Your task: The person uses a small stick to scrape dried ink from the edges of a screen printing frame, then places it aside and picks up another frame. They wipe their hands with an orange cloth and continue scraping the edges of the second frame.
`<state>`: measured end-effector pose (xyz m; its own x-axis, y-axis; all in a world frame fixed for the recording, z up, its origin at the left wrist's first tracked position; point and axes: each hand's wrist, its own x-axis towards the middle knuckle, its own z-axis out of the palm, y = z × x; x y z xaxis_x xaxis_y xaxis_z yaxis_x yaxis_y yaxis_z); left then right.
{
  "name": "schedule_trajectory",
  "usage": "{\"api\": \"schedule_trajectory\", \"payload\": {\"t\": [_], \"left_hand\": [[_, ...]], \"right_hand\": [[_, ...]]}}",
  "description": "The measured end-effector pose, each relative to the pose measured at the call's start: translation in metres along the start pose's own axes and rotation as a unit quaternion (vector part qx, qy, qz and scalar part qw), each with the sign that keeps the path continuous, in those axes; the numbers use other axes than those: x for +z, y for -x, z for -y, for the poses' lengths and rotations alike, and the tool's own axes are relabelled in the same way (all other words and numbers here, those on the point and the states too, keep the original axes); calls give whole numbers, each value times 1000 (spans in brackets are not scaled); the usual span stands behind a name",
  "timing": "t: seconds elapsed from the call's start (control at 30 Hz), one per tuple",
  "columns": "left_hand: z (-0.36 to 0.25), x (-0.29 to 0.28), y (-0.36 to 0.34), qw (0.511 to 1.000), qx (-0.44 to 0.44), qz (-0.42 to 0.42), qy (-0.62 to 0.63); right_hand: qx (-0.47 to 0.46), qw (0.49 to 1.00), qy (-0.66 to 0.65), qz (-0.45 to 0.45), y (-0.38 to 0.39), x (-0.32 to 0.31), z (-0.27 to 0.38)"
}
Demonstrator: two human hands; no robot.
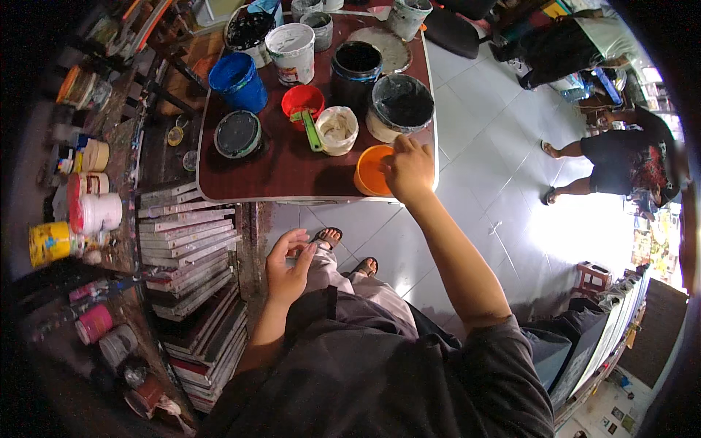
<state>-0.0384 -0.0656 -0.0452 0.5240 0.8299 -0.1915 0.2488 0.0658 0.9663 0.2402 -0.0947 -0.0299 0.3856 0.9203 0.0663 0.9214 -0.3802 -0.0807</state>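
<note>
My right hand (410,166) is at the right side of an orange plastic cup (371,172), near the table's front right corner. Its fingers are curled at the cup's rim and look closed on it; the fingertips are partly hidden. My left hand (290,269) hangs in the air short of the table edge, fingers apart and holding nothing. Behind the orange cup stands a wide tub with dark contents (401,102). To its left are a white cup with pale residue (338,133), a green-handled tool (312,133) and a red cup (298,97).
The dark red table (292,179) also bears a blue bucket (238,82), a white bucket (292,55), a black tub (356,73) and a dark-lidded tub (238,134). Stacked frames (186,248) stand left below. Two people (621,160) are off to the right.
</note>
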Motion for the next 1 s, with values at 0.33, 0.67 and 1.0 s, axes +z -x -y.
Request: {"api": "schedule_trajectory", "payload": {"t": [0.33, 0.67, 1.0], "left_hand": [[-9, -13, -87, 996, -15, 87, 1], [-9, -13, -99, 980, -12, 194, -32], [-65, 67, -57, 933, 82, 326, 131]], "right_hand": [[55, 983, 40, 170, -10, 2, 1], [119, 952, 27, 282, -8, 6, 9], [373, 836, -291, -278, 162, -137, 23]]}}
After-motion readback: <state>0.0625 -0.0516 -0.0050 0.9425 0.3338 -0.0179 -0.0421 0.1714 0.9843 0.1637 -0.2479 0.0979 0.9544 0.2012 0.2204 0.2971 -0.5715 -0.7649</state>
